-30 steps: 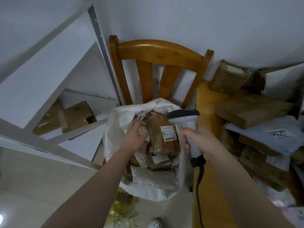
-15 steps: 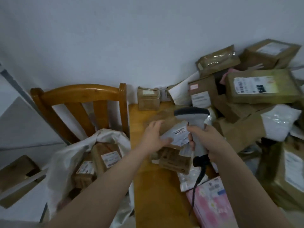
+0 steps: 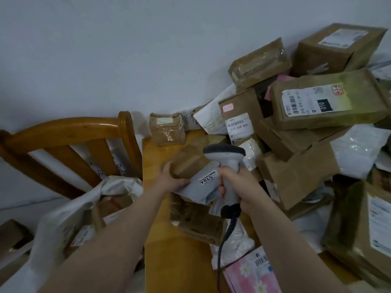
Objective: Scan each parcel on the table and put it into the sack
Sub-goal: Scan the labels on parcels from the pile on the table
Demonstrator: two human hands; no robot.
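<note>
My left hand [image 3: 171,178] grips the left end of a flat brown parcel [image 3: 188,159] that lies on a grey mailer bag [image 3: 203,187] labelled 57R4, at the near left of the parcel heap. My right hand [image 3: 237,187] holds a grey barcode scanner [image 3: 225,157] upright by its handle, head over the brown parcel. The white sack [image 3: 69,214] hangs open on the wooden chair [image 3: 69,132] at the left, with parcels inside it.
The wooden table [image 3: 165,261] carries a high heap of brown boxes [image 3: 296,176] and white bags against the wall on the right. A small taped box [image 3: 168,130] stands at the table's far left corner. A pink floral parcel [image 3: 254,271] lies near me. The scanner cable [image 3: 222,246] hangs down.
My view swung from the sack on the chair to the table. My left hand left the sack and took hold of the brown parcel on the heap; the scanner stayed in my right hand.
</note>
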